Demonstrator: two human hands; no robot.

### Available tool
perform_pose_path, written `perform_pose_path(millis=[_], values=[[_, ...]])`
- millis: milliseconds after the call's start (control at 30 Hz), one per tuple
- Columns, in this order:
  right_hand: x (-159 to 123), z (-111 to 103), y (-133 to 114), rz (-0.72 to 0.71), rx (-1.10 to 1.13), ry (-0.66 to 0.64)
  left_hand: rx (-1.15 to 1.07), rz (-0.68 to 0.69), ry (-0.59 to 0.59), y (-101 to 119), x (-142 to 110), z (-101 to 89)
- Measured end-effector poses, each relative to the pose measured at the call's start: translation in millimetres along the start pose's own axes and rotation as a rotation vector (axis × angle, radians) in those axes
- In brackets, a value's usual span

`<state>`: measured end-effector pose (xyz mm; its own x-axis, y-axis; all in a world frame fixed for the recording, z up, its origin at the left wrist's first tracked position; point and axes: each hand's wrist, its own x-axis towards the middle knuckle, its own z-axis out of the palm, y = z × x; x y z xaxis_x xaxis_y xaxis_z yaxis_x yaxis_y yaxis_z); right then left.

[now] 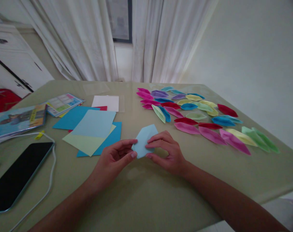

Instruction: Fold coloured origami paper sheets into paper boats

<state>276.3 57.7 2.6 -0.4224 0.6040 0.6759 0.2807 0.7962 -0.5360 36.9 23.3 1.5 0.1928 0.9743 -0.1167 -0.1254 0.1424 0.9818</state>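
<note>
A partly folded piece of light blue paper (144, 137) is held just above the table between both hands. My left hand (116, 158) pinches its lower left edge between thumb and fingers. On the other side, my right hand (166, 150) grips the right edge, thumb below and fingertips on the face. The paper has pointed upper corners and folded sides. To the left lie loose flat sheets: a light blue sheet (94, 120), a pale yellow-green sheet (85, 143) and darker blue sheets (71, 118). Several folded paper boats (211, 134) in many colours spread over the right side.
A black phone (21, 175) and a white cable (51, 167) lie at the left front of the table (146, 206). Behind them are a picture book (21, 119) and a printed card (64, 103). A white sheet (105, 102) lies further back. Curtains (88, 42) hang beyond the table.
</note>
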Motion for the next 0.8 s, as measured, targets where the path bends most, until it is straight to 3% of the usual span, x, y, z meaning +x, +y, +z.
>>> perform_pose_path(millis=[433,800], values=[[1.3,0.1,-5.5,0.011,-0.002,0.024,0.046,0.052,-0.033,-2.5,-1.4,2.3],[1.4,-0.3,-5.9,0.011,-0.047,0.074,0.043,0.050,0.051,4.3,-3.3,1.5]])
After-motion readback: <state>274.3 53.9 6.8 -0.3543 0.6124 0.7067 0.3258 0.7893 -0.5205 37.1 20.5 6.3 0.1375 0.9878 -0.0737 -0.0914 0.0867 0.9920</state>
